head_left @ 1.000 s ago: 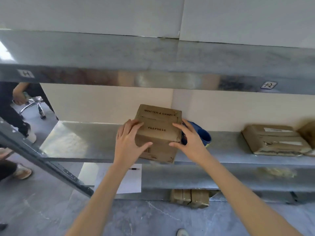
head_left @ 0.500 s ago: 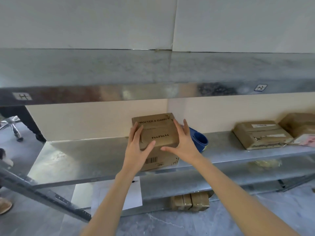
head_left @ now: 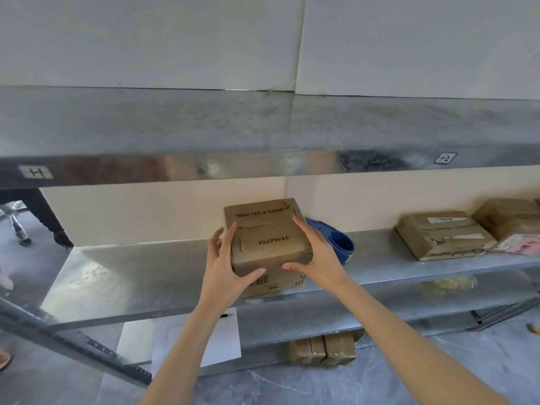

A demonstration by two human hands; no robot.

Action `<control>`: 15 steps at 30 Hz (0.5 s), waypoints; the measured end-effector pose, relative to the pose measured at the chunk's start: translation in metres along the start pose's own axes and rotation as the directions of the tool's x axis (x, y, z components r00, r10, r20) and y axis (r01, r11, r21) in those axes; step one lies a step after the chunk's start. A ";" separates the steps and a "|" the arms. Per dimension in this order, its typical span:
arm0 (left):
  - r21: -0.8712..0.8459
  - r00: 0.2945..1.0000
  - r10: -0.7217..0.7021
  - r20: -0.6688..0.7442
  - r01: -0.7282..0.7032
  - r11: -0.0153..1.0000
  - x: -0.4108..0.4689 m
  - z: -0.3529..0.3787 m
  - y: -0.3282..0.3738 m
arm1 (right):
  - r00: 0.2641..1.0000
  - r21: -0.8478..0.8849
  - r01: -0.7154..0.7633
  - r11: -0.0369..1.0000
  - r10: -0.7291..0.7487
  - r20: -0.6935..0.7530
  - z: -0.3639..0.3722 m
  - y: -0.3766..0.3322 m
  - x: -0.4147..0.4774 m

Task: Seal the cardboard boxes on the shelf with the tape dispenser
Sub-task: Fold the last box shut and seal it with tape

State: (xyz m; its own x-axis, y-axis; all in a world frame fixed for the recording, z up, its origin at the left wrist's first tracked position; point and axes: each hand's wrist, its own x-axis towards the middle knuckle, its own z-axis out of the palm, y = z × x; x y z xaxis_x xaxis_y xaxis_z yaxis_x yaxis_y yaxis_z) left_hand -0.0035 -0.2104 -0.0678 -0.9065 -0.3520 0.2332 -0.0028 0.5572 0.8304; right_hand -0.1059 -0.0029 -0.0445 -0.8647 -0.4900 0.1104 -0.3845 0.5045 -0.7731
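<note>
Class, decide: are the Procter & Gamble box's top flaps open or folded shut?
Folded shut: the cardboard box has flaps lying flat, meeting at a seam. Taped: cannot tell.

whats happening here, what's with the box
A person has both hands on a cardboard box at the front of a metal shelf: the left hand against its left side, the right hand against its right, thumbs on the front. No taping is under way. A blue object lies just behind the box, and more boxes sit further right.
</note>
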 end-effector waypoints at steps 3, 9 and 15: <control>0.009 0.999 -0.010 -0.034 0.011 1.000 -0.006 -0.001 0.002 | 1.000 0.015 0.015 1.000 -0.015 -0.002 0.002 -0.005 0.002; -0.039 0.991 0.045 -0.130 -0.050 0.998 -0.003 -0.016 0.034 | 0.989 0.022 0.128 0.992 -0.125 -0.078 -0.025 -0.027 -0.001; -0.024 0.983 0.180 -0.046 -0.181 0.983 0.013 -0.014 0.092 | 0.978 0.027 0.152 0.988 -0.146 -0.146 -0.101 -0.029 -0.007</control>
State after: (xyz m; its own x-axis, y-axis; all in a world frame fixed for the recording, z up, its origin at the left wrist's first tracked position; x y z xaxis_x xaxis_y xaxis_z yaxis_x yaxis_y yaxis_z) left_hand -0.0101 -0.1744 0.0184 -0.8717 -0.2805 0.4018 0.1715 0.5935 0.7864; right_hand -0.1209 0.0575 0.0405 -0.8369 -0.4494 0.3124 -0.5026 0.4052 -0.7637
